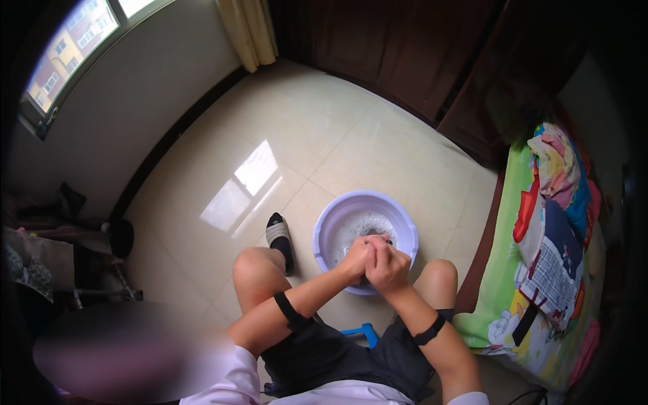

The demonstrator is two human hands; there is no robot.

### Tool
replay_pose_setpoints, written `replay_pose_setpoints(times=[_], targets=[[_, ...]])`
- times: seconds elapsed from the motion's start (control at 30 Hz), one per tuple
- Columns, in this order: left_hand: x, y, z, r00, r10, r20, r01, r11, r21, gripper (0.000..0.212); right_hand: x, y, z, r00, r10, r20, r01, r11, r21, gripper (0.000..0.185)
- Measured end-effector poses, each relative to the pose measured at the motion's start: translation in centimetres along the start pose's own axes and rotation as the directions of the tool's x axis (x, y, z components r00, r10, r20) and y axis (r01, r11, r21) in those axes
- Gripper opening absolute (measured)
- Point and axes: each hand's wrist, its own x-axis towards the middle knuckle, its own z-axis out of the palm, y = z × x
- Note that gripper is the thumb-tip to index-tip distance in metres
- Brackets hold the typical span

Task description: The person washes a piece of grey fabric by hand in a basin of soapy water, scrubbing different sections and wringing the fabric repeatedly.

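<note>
A round lilac plastic basin (320,230) stands on the floor between my knees. White suds (354,225) float on the water inside it. My left hand (358,257) and my right hand (389,264) are pressed together over the basin, fingers closed and overlapping. Dark cloth (363,282) shows below them and at their far side, gripped between both hands. Most of this cloth is hidden by my fingers, so its kind is unclear.
A slipper (277,232) on my foot is left of the basin. Beneath me is a blue plastic stool (369,334). Clothes (554,263) lie on a bed with a green patterned sheet (488,283) at right. A dark wooden wardrobe (405,55) stands at the back.
</note>
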Motion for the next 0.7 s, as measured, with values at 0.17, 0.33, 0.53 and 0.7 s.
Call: replay_pose_setpoints(times=[0.17,0.33,0.53,0.7], targets=[[-0.2,1.9,1.2,0.987,-0.125,-0.103,0.113,0.987,-0.110,0.029,0.2,2.7,1.2,0.960,0.276,-0.047,-0.280,0.956,-0.091,0.015],[1.2,0.3,-1.6,0.982,-0.188,0.026,0.184,0.911,-0.368,0.024,0.5,-1.3,0.9,0.998,-0.021,0.054,0.021,1.000,0.005,0.012],[0.1,2.3,1.3,0.964,-0.254,-0.073,0.230,0.942,-0.244,0.029,1.6,4.2,1.3,0.929,0.369,-0.022,-0.370,0.925,-0.091,0.007],[2.0,-0.7,-1.4,0.987,-0.143,0.074,0.160,0.913,-0.376,0.030,0.9,-0.4,1.6,0.995,0.101,-0.007,-0.101,0.994,0.042,0.014]])
